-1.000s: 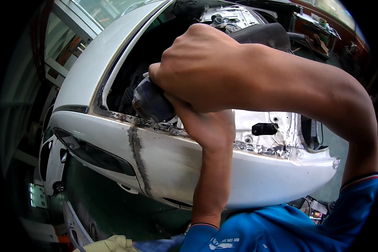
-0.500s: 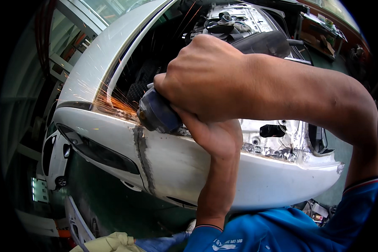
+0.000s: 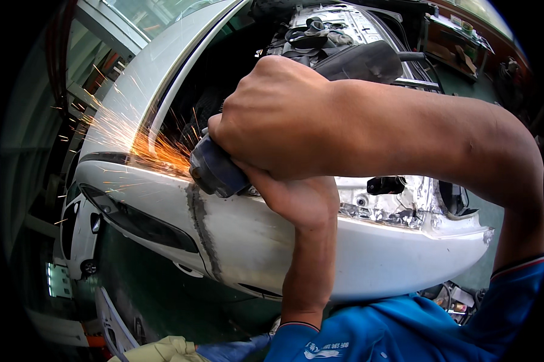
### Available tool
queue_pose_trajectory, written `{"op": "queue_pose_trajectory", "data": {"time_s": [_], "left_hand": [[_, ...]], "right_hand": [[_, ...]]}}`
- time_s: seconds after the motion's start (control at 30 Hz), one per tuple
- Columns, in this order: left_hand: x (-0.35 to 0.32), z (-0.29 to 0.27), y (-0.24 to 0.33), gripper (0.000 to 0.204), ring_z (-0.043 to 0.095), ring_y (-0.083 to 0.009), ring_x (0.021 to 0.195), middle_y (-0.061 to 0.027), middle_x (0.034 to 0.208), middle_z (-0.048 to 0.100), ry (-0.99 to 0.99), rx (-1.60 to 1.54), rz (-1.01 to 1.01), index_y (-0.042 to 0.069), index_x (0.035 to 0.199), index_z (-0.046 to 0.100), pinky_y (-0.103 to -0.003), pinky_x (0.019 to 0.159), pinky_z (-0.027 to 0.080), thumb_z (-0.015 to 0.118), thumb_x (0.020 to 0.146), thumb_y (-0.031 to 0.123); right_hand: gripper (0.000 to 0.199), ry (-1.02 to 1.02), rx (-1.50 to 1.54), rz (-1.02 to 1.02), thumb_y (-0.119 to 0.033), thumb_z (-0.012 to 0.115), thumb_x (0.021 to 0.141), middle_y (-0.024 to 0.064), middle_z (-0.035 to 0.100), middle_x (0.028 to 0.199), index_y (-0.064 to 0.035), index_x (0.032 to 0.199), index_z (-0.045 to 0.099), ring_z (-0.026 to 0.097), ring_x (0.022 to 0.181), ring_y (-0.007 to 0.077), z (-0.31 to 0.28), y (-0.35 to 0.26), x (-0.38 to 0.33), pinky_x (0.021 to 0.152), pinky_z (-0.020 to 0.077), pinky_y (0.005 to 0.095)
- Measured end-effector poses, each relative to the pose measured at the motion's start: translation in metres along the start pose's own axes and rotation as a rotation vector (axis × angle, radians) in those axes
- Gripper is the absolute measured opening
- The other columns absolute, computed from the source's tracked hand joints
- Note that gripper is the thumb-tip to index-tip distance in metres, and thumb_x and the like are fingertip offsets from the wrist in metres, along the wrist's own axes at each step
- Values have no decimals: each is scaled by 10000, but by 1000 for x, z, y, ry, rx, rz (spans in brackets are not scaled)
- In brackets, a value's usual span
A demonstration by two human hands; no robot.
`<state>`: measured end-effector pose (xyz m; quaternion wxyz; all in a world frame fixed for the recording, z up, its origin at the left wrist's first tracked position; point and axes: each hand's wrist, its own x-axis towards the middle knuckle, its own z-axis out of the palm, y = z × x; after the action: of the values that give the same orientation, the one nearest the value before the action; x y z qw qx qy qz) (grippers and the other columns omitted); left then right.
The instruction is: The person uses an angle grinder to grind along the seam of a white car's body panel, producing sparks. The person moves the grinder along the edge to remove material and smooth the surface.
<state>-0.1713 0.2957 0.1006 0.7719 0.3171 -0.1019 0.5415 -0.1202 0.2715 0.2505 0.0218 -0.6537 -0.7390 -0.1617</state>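
- Head view: right hand [image 3: 278,117] closed in a fist over the grinder [image 3: 214,169], knuckles up, thumb side toward the left; its fingers were mostly hidden.
- Left hand [image 3: 305,196] was underneath, just below the right, wrist rising from the lower edge. Its fingers were out of sight behind the right hand and the tool; could not tell whether it gripped.
- Grinder: dark blue head tilted down and leftward at the edge of the car's opening, just above the top of a grey seam [image 3: 202,229].
- Sparks [image 3: 157,154] sprayed orange from the tool's left side, fanning up and left across the pillar base.
- Panel [image 3: 374,259]: white, curved, below the hands; grey seam ran down it. A long dark insert [image 3: 142,220] sat left of the seam.
- Bare metal [image 3: 380,214], scuffed and bright, along the opening's edge, right of the left wrist.
- Dark cylinder [image 3: 365,63] beyond the right wrist; its link to the tool was unclear.
- Straps [image 3: 314,36], black, lay tangled farther in.
- Second car [image 3: 82,241], white, stood at far left; cluttered bench [image 3: 459,30] at upper right.
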Motion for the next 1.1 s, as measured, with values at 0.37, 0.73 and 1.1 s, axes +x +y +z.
{"op": "queue_pose_trajectory", "data": {"time_s": [0.37,0.73,1.1], "left_hand": [[-4,17,-4,601,395,-172,1430,-13,1564,391,-75,-19,-311,196,1576,279,-365,1184,290,295,1090,549],[-4,15,-8,650,367,-173,1456,-13,1572,383,21,75,-325,196,1574,279,-387,1202,261,327,1066,599],[-3,13,-5,585,389,-148,1426,-10,1542,399,37,126,-201,195,1579,256,-365,1188,277,301,1097,523]], "right_hand": [[249,72,-12,24,-100,756,773,106,678,733,-27,974,630,720,717,268,9,32,-38,629,538,375],[251,22,161,60,-111,748,783,131,690,738,-5,977,630,724,729,304,26,40,-29,629,536,405],[230,-39,133,-4,-159,725,831,143,699,756,-12,988,644,733,757,306,21,37,-20,651,550,411]]}}
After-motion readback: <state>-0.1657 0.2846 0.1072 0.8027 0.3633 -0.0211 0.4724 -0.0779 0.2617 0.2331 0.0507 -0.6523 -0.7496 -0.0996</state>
